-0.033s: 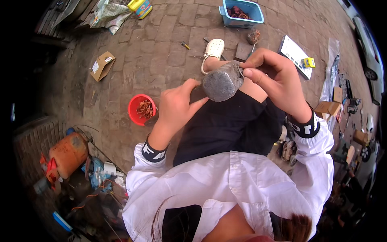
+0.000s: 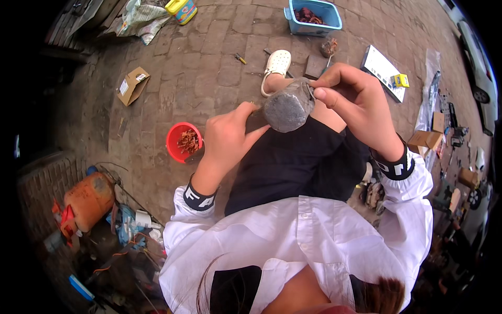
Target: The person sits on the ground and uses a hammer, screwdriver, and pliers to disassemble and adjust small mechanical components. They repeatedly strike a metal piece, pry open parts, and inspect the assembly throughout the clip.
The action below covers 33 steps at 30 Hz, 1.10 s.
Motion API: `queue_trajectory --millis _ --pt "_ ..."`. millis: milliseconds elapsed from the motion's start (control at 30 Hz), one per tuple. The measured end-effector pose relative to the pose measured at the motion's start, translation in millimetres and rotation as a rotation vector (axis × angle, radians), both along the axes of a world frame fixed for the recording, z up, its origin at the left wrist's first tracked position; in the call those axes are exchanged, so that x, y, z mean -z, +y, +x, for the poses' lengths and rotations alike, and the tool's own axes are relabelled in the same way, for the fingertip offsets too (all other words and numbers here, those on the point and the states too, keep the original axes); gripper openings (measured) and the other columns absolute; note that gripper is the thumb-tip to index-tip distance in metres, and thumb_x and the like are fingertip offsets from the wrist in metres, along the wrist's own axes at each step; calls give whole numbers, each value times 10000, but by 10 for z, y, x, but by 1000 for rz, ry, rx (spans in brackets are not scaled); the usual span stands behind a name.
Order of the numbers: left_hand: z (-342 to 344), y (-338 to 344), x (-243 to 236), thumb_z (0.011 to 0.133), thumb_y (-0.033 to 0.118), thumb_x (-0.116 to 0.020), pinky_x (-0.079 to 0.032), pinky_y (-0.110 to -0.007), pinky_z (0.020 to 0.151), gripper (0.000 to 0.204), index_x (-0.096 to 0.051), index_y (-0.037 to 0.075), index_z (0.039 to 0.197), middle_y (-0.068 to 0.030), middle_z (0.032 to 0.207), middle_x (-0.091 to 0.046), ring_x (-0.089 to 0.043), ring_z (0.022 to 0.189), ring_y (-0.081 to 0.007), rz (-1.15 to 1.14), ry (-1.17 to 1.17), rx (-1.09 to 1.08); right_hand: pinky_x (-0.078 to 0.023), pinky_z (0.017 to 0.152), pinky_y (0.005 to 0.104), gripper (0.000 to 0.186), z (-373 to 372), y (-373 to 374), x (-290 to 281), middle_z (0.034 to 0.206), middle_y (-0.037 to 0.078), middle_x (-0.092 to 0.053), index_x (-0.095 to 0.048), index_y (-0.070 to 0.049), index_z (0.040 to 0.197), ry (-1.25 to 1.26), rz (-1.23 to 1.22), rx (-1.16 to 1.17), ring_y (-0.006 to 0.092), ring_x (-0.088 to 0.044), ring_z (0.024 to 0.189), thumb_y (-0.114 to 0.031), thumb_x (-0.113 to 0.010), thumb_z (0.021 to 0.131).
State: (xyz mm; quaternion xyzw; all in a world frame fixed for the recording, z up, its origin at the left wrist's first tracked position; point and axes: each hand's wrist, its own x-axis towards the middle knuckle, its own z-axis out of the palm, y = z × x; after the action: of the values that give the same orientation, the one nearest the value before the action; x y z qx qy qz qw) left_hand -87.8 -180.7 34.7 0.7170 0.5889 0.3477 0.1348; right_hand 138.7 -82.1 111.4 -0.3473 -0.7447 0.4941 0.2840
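Over the lap, at 12 o'clock, I see the grey lump pinched by right hand; left hand fingers curled, touching it. Judged heavy, rigid, rough: grip its sides.

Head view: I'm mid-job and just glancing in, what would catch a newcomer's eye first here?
First, the grey rounded metal part held up at centre over the lap, the right hand pinching its upper edge while the left hand touches its lower left side. Next, the bright red bowl of rusty scraps on the brick paving just left of the left hand. Then the blue bin at the top and the orange gas cylinder at lower left.
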Motion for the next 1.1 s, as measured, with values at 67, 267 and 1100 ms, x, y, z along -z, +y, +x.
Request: queue_trajectory --millis 67,267,1100 --pt "-22 -13 -18 713 269 -799 -449 -357 490 370 -591 46 922 -95 648 -606 -607 552 -263 42 103 -16 -381 525 157 122 -33 -50 37 720 -9 -592 -612 20 873 -15 -145 62 -5 -483 599 -98 -636 898" --pt "-87 -27 113 737 294 -788 -458 -339 519 398 -614 22 970 -126 699 -621 -591 557 -273 -163 -124 -9 -432 577 199 110 -106 -15 117 764 10 -608 -622 17 914 -1 -124 29 42 -540 651 -83 -649 878" --pt "-630 -852 108 713 248 -785 -456 -345 525 312 -587 65 869 -89 676 -612 -614 609 -273 19 142 -168 -466 697 242 141 -702 -611 225 839 45 -627 -612 34 943 -110 -47 -78 92 -577 777 -74 -658 866"
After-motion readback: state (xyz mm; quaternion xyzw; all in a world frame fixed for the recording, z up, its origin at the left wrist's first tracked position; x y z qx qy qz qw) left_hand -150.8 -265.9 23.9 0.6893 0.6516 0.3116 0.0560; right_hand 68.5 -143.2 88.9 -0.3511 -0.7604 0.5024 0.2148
